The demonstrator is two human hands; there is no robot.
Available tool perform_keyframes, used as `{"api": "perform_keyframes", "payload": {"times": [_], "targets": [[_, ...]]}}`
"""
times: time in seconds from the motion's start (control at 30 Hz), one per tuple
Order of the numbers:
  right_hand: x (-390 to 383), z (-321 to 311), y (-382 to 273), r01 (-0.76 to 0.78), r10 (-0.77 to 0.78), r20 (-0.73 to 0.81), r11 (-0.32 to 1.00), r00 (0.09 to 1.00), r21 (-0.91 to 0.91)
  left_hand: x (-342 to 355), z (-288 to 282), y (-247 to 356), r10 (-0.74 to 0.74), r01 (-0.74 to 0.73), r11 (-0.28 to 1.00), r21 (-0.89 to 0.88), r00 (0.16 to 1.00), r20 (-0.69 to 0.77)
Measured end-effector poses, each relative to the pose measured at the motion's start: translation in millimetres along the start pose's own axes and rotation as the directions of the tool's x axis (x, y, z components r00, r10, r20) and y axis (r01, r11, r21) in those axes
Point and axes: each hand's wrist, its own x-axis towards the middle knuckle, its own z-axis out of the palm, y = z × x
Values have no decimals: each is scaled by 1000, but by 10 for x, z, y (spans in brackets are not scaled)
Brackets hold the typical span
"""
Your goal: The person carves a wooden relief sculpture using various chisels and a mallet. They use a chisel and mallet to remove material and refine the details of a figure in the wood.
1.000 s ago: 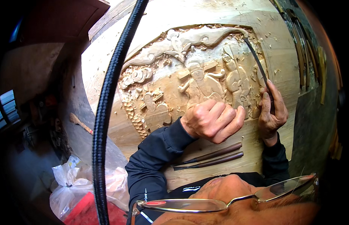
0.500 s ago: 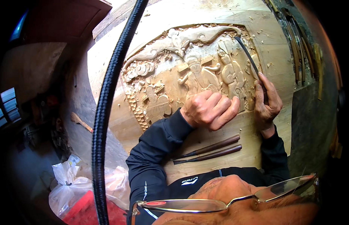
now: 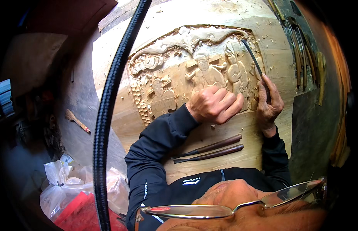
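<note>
My right hand is closed around a chisel, its long dark blade slanting up and left. The tip rests or hovers near the upper right corner of the carved wooden panel; contact is not certain. My left hand makes a fist over the panel's lower middle, knuckles up, and nothing sticks out of it. The relief carving shows figures beneath a curving scroll, with wood chips around them. Below my left fist lie two dark-handled chisels side by side on the bare wood.
Several more carving tools lie at the far right. A brush lies on the grey surface at left. Clear plastic bags and a red item are at lower left. A black braided cable crosses the view.
The whole scene has shifted slightly in the view. Both hands keep nearly the same pose relative to the panel, the chisel tip still near its upper right corner.
</note>
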Motion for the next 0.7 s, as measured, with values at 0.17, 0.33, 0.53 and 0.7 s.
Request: {"api": "perform_keyframes", "payload": {"times": [0.17, 0.33, 0.53, 0.7], "targets": [[-14, -11, 2, -10, 10, 1, 999, 1000, -32, 2, 16, 3, -1, 1, 1000, -9, 1000, -24], [-21, 14, 8, -36, 36, 11, 999, 999, -33, 3, -26, -16, -2, 2, 1000, -9, 1000, -15], [-48, 6, 29, -81, 81, 7, 997, 997, 3, 2, 6, -12, -11, 11, 1000, -15, 1000, -28], [-9, -9, 91, 38, -38, 50, 999, 998, 7, -9, -11, -10, -18, 18, 999, -28, 1000, 2]]}}
